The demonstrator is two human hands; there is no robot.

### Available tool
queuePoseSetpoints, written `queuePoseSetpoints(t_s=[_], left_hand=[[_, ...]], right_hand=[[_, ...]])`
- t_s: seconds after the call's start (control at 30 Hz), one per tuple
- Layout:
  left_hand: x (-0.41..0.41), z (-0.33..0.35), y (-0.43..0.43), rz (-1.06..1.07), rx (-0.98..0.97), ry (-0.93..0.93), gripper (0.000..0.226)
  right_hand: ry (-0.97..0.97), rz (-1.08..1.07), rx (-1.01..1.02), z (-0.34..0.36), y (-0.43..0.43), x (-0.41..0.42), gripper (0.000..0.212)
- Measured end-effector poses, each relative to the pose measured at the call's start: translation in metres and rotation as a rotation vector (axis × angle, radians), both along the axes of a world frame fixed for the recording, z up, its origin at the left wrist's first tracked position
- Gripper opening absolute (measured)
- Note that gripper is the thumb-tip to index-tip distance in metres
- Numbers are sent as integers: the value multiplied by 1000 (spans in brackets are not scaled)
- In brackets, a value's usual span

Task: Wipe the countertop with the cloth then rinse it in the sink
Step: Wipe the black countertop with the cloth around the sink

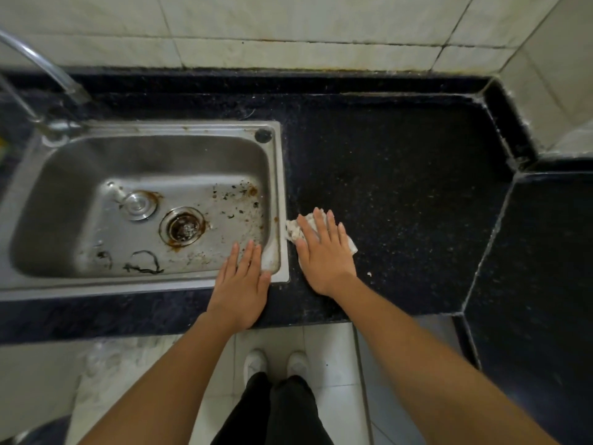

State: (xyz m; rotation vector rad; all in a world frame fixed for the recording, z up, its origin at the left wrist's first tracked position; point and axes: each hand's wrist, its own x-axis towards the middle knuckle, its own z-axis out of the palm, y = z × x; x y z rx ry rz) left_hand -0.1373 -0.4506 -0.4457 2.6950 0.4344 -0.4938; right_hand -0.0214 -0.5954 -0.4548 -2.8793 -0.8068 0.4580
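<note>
Two bare forearms reach forward from the bottom of the head view, above black trousers and a pair of white shoes standing on a pale tiled floor. Ahead of them, the left hand lies flat, fingers straight and close together, on the front right corner of the steel sink, with its fingertips over the basin's edge; it holds nothing. Just beside it, the right hand presses palm-down on the cloth, fingers straight and slightly spread, not curled round it. This crumpled whitish cloth sits on the dark speckled countertop just right of the sink; its left edge reaches the sink's rim, and another corner shows from under the hand on the right. One small white speck lies on the counter near the right wrist.

Inside the basin, rusty stains ring the drain, a round metal stopper lies just left of it, and dark crumbs are scattered toward the right wall. At the far left a curved metal faucet arches over the sink's back corner. Pale wall tiles with dark grout rise behind the counter
</note>
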Motion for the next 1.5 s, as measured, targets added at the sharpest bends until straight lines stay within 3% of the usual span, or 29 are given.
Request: queuePoseSetpoints(t_s=[0.27,0.4,0.47,0.6,0.73,0.83,1.1,1.27,1.5], left_hand=[[1,2,-1,1,-18,25,59],[1,3,0,3,-28,39,59],[1,4,0,6,-27,39,59],[0,5,0,8,-34,43,59],[0,5,0,11,-39,46,59],[1,5,-1,15,-44,46,59],[3,1,4,0,-72,93,60],[5,0,9,-9,-87,131,62],[4,1,8,-11,-72,126,62]], right_hand=[[1,-119,-6,-2,-8,-101,59],[37,101,-1,2,-36,-92,66],[23,77,10,4,-60,-78,70],[-17,-193,-28,-1,-106,-50,69],[-18,-600,17,-5,-126,-41,58],[-85,-800,69,-6,-106,-58,66],[-21,-265,77,-6,7,-147,59],[-1,5,63,-2,-39,-123,55],[38,-491,-29,2,-127,-43,56]])
